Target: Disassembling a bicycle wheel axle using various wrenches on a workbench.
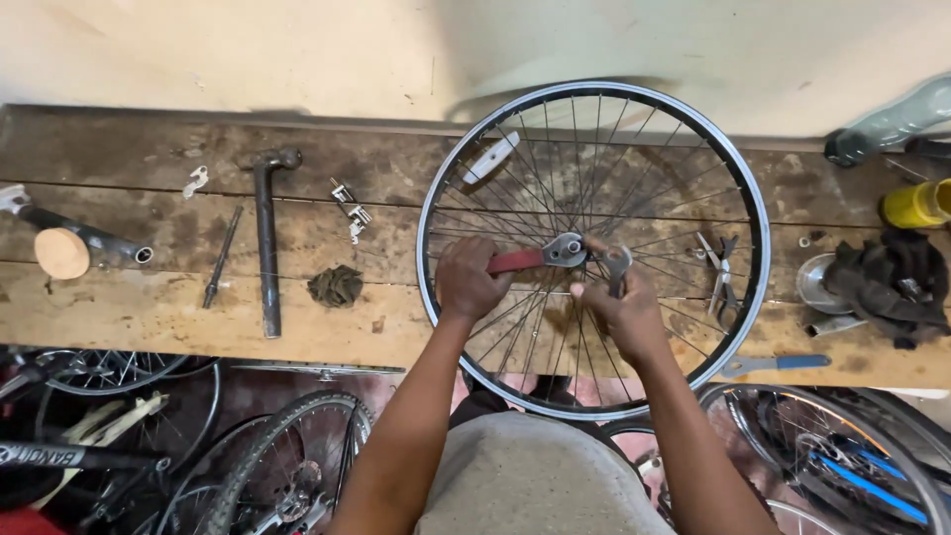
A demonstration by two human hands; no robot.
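- On the wooden counter, seen from the head camera, a bicycle wheel lies flat, its near rim hanging over the counter's front edge toward the person.
- At the wheel's centre, the left hand is closed around the red handle of a wrench. The wrench's long axis runs roughly left to right, and its metal head sits on the hub.
- The right hand is closed on a second, silver wrench, whose open jaw points up and away from the person, just right of the hub.
- Both hands are about equally close to the hub, one on either side; the two tool heads meet there, almost touching. The hub itself is mostly hidden beneath them.
- Inside the rim on the right, a pair of pliers rests on the counter beneath the spokes, near the right hand but apart from it.
- To the left of the wheel lie a crumpled rag, a hammer with its handle pointing toward the person, and a thin rod, all well apart from the hands.
- At the far right sit a yellow container, a dark cloth and a blue-handled tool.
- Below the counter's edge, other bicycle wheels stand about the floor.
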